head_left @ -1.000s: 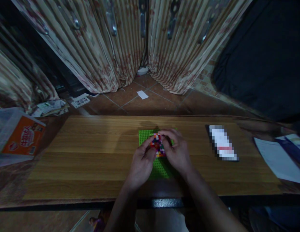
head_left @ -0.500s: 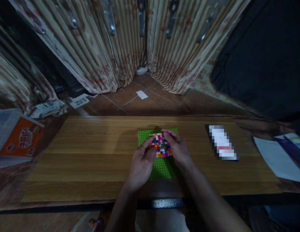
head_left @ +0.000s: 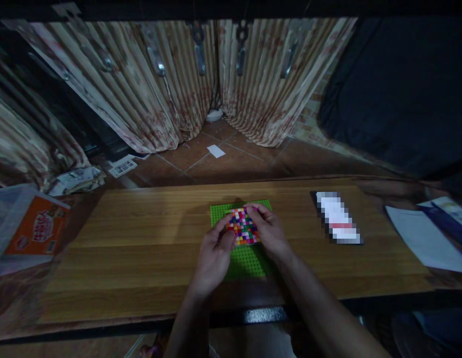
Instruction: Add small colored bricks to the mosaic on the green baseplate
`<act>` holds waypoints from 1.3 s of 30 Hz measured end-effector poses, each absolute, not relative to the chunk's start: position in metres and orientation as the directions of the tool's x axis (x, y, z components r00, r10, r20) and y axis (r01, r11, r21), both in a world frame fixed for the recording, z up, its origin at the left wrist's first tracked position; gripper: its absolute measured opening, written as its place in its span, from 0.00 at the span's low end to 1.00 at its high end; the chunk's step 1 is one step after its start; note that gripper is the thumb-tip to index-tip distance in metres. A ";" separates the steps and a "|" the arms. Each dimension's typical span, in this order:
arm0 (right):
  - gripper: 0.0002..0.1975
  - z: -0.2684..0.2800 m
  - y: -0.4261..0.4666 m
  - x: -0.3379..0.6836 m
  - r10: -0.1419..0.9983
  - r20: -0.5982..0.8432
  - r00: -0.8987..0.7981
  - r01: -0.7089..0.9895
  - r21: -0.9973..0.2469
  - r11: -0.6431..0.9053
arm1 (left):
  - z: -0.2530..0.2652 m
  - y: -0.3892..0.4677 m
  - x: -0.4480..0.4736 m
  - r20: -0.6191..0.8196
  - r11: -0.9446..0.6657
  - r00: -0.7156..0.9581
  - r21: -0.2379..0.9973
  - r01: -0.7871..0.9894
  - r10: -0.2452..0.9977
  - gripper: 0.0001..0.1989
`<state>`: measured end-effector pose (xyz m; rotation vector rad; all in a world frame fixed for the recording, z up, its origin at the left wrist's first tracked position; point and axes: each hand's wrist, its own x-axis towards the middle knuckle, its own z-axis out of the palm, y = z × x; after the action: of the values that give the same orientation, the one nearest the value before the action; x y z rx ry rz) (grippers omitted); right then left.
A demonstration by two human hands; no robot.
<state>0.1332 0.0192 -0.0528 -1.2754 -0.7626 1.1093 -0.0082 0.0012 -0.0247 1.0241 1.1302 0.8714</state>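
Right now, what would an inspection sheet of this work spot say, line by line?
Surface: wooden table, dimly lit.
Things in hand: green studded baseplate flat on the table; a patch of small multicoloured bricks sits on its far half.
Clutter: blurred-out flat object to the right; white papers at the right end; orange box in a clear container at the left end.
Hands: left hand touches the patch's left edge; right hand touches its right edge; whether either grips a brick cannot be told.
Cables: nothing seen.
Surroundings: striped curtains, tiled floor with paper scraps, dark cloth on the right.
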 end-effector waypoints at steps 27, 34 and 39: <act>0.11 -0.058 0.027 0.144 0.872 -0.375 0.316 -0.667 -0.741 -0.077 | -0.008 0.001 -0.007 -0.375 0.379 0.124 0.926 -0.007 0.919 0.24; 0.04 -0.065 0.029 0.155 0.872 -0.423 0.245 -0.756 -0.647 -0.101 | -0.003 0.000 -0.008 -0.381 0.382 0.069 0.924 0.001 0.922 0.23; 0.13 -0.071 0.027 0.158 0.882 -0.404 0.243 -0.758 -0.647 -0.087 | 0.001 -0.003 -0.006 -0.368 0.368 0.030 0.930 0.006 0.929 0.21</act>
<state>0.1577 0.0269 -0.0708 -0.9314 -0.1693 1.3752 -0.0058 -0.0031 0.0015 0.9424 1.3416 0.9066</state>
